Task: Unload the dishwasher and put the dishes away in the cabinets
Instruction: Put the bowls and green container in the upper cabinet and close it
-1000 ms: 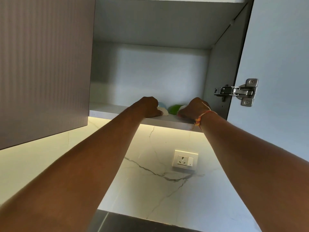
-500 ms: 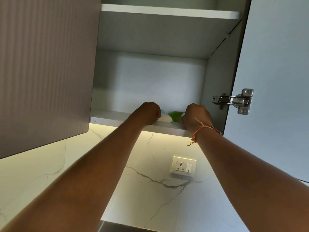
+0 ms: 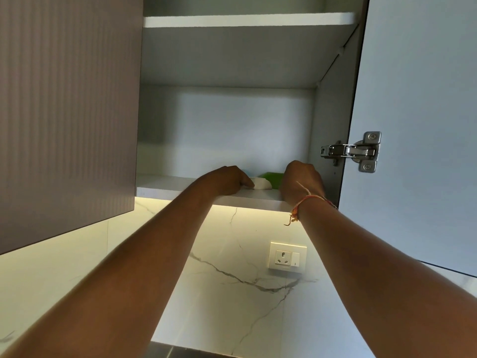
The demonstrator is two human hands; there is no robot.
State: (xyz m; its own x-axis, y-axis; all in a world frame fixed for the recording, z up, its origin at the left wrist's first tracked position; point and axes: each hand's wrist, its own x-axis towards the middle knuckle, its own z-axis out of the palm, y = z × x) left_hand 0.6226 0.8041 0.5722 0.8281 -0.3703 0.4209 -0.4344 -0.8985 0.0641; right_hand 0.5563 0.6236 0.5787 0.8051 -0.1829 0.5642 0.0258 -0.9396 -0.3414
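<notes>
Two hands reach up to the lower shelf [image 3: 165, 186] of an open wall cabinet. Far left hangs a closed ribbed door [image 3: 67, 112]. My left hand [image 3: 227, 180], fingers curled, grips the white dish [image 3: 262, 184] at the shelf's front edge. Touching it from behind is a green dish [image 3: 271, 176]. My right hand [image 3: 300, 182] (thread bracelet [image 3: 305, 202] at the wrist) hides its own fingers, so I cannot tell their grip. Rightmost, a hinge [image 3: 351, 151].

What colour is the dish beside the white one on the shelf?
The dish is bright green, best seen in the head view.
</notes>
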